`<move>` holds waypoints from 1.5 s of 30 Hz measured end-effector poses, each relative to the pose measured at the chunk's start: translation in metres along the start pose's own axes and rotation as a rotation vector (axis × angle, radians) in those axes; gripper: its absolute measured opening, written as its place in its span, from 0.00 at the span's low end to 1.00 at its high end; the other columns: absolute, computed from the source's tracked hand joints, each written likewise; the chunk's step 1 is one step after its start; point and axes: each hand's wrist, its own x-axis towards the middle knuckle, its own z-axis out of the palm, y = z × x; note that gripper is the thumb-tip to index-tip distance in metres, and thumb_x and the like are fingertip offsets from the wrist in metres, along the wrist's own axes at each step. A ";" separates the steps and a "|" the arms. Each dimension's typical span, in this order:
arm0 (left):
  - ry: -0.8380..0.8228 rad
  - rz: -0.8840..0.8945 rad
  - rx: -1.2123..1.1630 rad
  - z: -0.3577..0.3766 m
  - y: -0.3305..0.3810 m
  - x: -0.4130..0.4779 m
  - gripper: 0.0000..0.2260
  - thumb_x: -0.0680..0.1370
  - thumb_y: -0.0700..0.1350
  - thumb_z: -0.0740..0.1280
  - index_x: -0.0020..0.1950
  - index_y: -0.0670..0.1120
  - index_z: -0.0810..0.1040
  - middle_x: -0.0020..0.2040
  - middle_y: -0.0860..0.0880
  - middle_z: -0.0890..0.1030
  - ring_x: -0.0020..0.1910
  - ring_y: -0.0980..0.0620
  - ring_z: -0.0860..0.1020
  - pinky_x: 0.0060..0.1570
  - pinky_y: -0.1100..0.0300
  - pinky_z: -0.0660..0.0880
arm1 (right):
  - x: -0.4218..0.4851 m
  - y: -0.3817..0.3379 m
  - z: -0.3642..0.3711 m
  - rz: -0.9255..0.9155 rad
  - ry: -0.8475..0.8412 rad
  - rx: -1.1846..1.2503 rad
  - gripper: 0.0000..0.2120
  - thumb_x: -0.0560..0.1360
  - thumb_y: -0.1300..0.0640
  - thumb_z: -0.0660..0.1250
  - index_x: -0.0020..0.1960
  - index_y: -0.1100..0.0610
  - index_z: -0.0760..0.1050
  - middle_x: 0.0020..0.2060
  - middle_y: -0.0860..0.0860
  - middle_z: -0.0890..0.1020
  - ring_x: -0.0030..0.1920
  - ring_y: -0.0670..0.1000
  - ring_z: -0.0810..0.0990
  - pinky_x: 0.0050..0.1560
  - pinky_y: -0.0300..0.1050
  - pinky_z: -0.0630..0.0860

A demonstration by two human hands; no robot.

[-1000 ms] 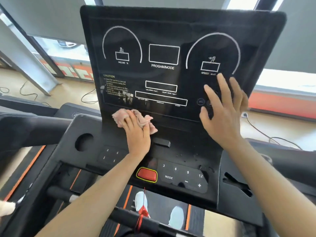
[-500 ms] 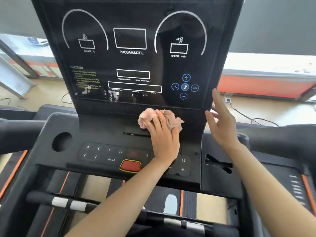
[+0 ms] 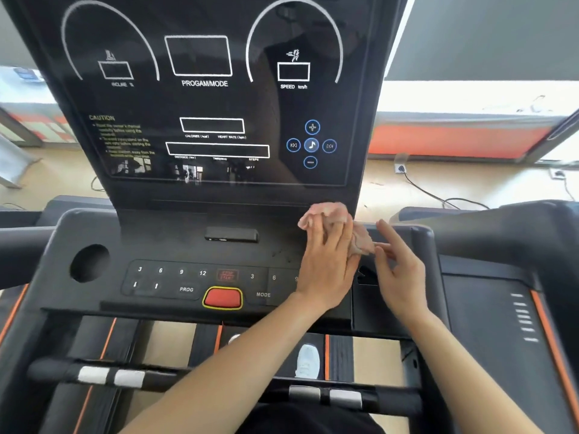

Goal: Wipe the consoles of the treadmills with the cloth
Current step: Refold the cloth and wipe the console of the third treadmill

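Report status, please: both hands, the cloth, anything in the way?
Left hand flat, pressing cloth on console, right end. Right hand open, close beside cloth. No other obstacle visible.

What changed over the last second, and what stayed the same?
The left hand slid the cloth rightward along the ledge below the display panel to its right end. The right hand left the panel and dropped beside the cloth. The left hand still presses the cloth.

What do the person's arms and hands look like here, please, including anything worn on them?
The left arm and right arm are bare as far as the picture shows, no sleeves in view. The left hand and the right hand are ungloved, and I see no ring, watch or bracelet on either.
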 end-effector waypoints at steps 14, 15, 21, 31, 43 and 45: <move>-0.103 0.189 -0.265 -0.059 -0.036 -0.021 0.25 0.72 0.49 0.77 0.68 0.48 0.77 0.67 0.52 0.78 0.71 0.49 0.71 0.70 0.52 0.70 | -0.034 0.008 0.022 -0.228 -0.153 -0.226 0.19 0.80 0.58 0.67 0.70 0.58 0.77 0.69 0.51 0.78 0.72 0.53 0.73 0.73 0.48 0.69; -0.040 0.160 -0.256 -0.065 -0.043 -0.027 0.22 0.72 0.47 0.77 0.65 0.48 0.79 0.63 0.52 0.80 0.67 0.50 0.74 0.67 0.53 0.72 | -0.034 0.010 0.023 -0.219 -0.162 -0.275 0.19 0.79 0.58 0.69 0.70 0.58 0.77 0.69 0.51 0.79 0.71 0.54 0.72 0.73 0.50 0.70; 0.296 -0.151 -0.051 -0.090 -0.093 -0.067 0.12 0.75 0.43 0.71 0.58 0.47 0.83 0.55 0.51 0.83 0.56 0.48 0.79 0.60 0.56 0.74 | -0.030 0.021 0.019 -0.137 -0.025 -0.483 0.11 0.75 0.59 0.75 0.57 0.58 0.84 0.57 0.53 0.84 0.59 0.60 0.78 0.58 0.55 0.76; 0.026 -0.392 0.142 -0.087 -0.117 -0.113 0.25 0.77 0.57 0.60 0.68 0.47 0.81 0.68 0.49 0.80 0.68 0.46 0.75 0.64 0.46 0.72 | -0.007 -0.003 0.037 -0.586 -0.217 -0.614 0.22 0.74 0.65 0.72 0.67 0.53 0.79 0.73 0.55 0.74 0.67 0.60 0.70 0.58 0.56 0.82; -0.107 -0.308 0.042 -0.100 -0.133 -0.118 0.28 0.75 0.59 0.62 0.72 0.48 0.79 0.72 0.50 0.77 0.71 0.48 0.73 0.68 0.52 0.69 | 0.010 -0.051 0.114 -0.526 -0.071 -0.375 0.09 0.69 0.68 0.78 0.49 0.62 0.84 0.51 0.54 0.77 0.51 0.53 0.74 0.50 0.47 0.80; -0.118 -0.292 -0.002 -0.103 -0.138 -0.119 0.28 0.75 0.60 0.62 0.71 0.48 0.79 0.73 0.51 0.77 0.72 0.49 0.72 0.68 0.55 0.67 | 0.010 -0.066 0.136 -0.487 -0.092 -0.370 0.16 0.68 0.67 0.80 0.55 0.62 0.84 0.51 0.56 0.79 0.49 0.59 0.79 0.50 0.49 0.81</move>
